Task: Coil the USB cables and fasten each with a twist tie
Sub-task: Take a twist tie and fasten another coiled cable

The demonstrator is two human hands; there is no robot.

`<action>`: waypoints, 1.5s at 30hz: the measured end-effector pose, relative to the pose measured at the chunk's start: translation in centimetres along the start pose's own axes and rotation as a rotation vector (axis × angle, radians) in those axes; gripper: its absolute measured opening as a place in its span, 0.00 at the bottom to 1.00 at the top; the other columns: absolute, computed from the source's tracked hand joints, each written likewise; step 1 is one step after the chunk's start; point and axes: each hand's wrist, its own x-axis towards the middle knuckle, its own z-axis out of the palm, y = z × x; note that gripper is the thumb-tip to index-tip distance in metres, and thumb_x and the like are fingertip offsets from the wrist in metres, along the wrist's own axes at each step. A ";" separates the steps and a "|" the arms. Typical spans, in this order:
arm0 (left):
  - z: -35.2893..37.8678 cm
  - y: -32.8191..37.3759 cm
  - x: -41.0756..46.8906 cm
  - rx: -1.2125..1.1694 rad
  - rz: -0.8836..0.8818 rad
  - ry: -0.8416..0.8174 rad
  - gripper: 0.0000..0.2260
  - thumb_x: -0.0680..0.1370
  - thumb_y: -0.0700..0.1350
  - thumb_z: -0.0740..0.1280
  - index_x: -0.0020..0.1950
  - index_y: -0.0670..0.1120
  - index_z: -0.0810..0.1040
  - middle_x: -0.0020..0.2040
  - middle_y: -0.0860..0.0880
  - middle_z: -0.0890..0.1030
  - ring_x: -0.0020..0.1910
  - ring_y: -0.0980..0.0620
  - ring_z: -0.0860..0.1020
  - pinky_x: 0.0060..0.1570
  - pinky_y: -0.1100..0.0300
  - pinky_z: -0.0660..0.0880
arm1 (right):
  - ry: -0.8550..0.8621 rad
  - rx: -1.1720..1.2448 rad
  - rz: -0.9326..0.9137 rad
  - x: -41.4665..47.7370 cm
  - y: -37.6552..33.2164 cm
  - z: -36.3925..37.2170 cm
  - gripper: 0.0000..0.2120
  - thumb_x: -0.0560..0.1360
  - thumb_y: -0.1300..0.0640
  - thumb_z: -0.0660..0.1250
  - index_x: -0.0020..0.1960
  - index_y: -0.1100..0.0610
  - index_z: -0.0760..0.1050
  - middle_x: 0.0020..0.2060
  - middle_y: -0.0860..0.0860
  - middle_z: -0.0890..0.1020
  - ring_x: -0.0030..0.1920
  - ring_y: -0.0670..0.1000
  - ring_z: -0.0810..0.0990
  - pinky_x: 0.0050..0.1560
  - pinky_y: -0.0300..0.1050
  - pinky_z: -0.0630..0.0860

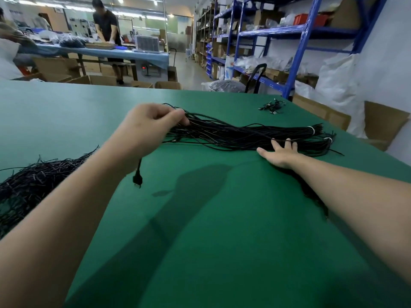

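A long bundle of black USB cables (240, 135) lies across the green table (200, 241), bound with white ties near its right end (312, 130). My left hand (153, 123) is raised over the bundle's left end, its fingers curled round a single black cable. That cable's plug (137, 180) dangles below my wrist, above the table. My right hand (281, 153) lies flat with straight, spread fingers pressing on the near side of the bundle. A heap of thin black twist ties (33, 185) sits at the left edge.
A small cluster of coiled cables (272, 107) lies at the far right of the table. Cardboard boxes (320, 110) stand past the right edge, blue shelving (295, 41) behind. Other people work at a far blue table (100, 51).
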 end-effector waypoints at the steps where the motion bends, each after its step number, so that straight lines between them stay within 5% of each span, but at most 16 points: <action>1: -0.6 0.1 0.2 -0.031 -0.012 0.021 0.13 0.82 0.55 0.65 0.44 0.53 0.86 0.28 0.52 0.61 0.28 0.50 0.58 0.29 0.62 0.55 | -0.006 0.000 -0.005 0.2 0.1 0.0 0.45 0.72 0.21 0.50 0.81 0.40 0.43 0.81 0.53 0.36 0.80 0.57 0.34 0.78 0.63 0.40; 9: -2.1 2.5 0.0 -0.322 -0.076 0.136 0.12 0.84 0.50 0.62 0.48 0.48 0.83 0.25 0.57 0.64 0.23 0.58 0.59 0.22 0.66 0.57 | -0.054 0.037 -0.016 -1.7 -1.2 -1.2 0.42 0.78 0.30 0.56 0.83 0.47 0.42 0.81 0.57 0.37 0.80 0.60 0.37 0.79 0.59 0.43; 13: -0.5 3.9 -0.7 -0.478 -0.192 -0.007 0.10 0.85 0.47 0.60 0.52 0.45 0.79 0.28 0.54 0.76 0.25 0.57 0.73 0.28 0.64 0.71 | -0.030 -0.001 -0.354 -8.6 -6.1 -3.5 0.30 0.82 0.43 0.61 0.79 0.57 0.63 0.77 0.57 0.66 0.74 0.57 0.69 0.70 0.47 0.67; 17: 1.0 5.8 -1.7 -0.563 -0.188 -0.099 0.08 0.86 0.45 0.59 0.53 0.43 0.75 0.43 0.47 0.87 0.45 0.49 0.87 0.53 0.55 0.81 | -0.563 0.929 -0.632 -17.4 -9.3 -3.1 0.26 0.82 0.39 0.55 0.65 0.58 0.76 0.57 0.54 0.85 0.61 0.52 0.82 0.68 0.54 0.72; 21: 1.1 7.1 -2.4 -0.552 -0.132 -0.097 0.07 0.86 0.46 0.59 0.55 0.44 0.73 0.48 0.46 0.88 0.50 0.51 0.86 0.61 0.48 0.74 | -0.754 1.364 -0.653 -22.1 -9.7 -2.3 0.31 0.85 0.40 0.45 0.59 0.61 0.77 0.45 0.58 0.86 0.49 0.55 0.86 0.59 0.52 0.79; 26: 2.0 7.3 -3.3 -0.467 -0.079 -0.177 0.07 0.86 0.46 0.58 0.54 0.43 0.70 0.49 0.45 0.87 0.53 0.51 0.85 0.70 0.46 0.68 | -0.838 1.465 -0.587 -25.0 -8.2 -1.0 0.26 0.83 0.41 0.54 0.57 0.62 0.77 0.35 0.54 0.79 0.36 0.51 0.78 0.42 0.44 0.79; 29: 2.8 6.9 -3.6 -0.398 -0.091 -0.209 0.08 0.86 0.46 0.59 0.55 0.41 0.70 0.49 0.45 0.87 0.54 0.52 0.85 0.71 0.46 0.68 | -0.834 1.482 -0.526 -25.8 -7.9 0.0 0.17 0.83 0.48 0.59 0.50 0.60 0.76 0.29 0.49 0.70 0.30 0.47 0.67 0.32 0.38 0.67; 39: 4.0 5.8 -4.3 -0.237 -0.063 -0.318 0.09 0.86 0.46 0.60 0.50 0.42 0.69 0.46 0.48 0.88 0.52 0.49 0.85 0.57 0.53 0.79 | -0.838 1.482 -0.432 -26.6 -7.5 0.6 0.19 0.83 0.48 0.59 0.36 0.54 0.68 0.26 0.45 0.57 0.25 0.44 0.55 0.28 0.38 0.51; 42: 4.0 5.3 -4.1 -0.017 -0.023 -0.160 0.11 0.84 0.48 0.62 0.59 0.41 0.68 0.50 0.48 0.87 0.54 0.50 0.84 0.62 0.47 0.76 | -0.830 1.491 -0.412 -26.9 -6.8 0.9 0.19 0.84 0.49 0.58 0.35 0.53 0.66 0.27 0.45 0.55 0.25 0.44 0.53 0.26 0.38 0.50; 45: 3.3 5.3 -4.4 0.343 0.319 -0.049 0.18 0.82 0.38 0.63 0.71 0.47 0.66 0.66 0.48 0.77 0.66 0.49 0.73 0.67 0.54 0.67 | -0.864 1.504 -0.437 -27.2 -5.6 0.5 0.20 0.84 0.49 0.58 0.34 0.53 0.65 0.27 0.45 0.53 0.26 0.45 0.51 0.26 0.38 0.50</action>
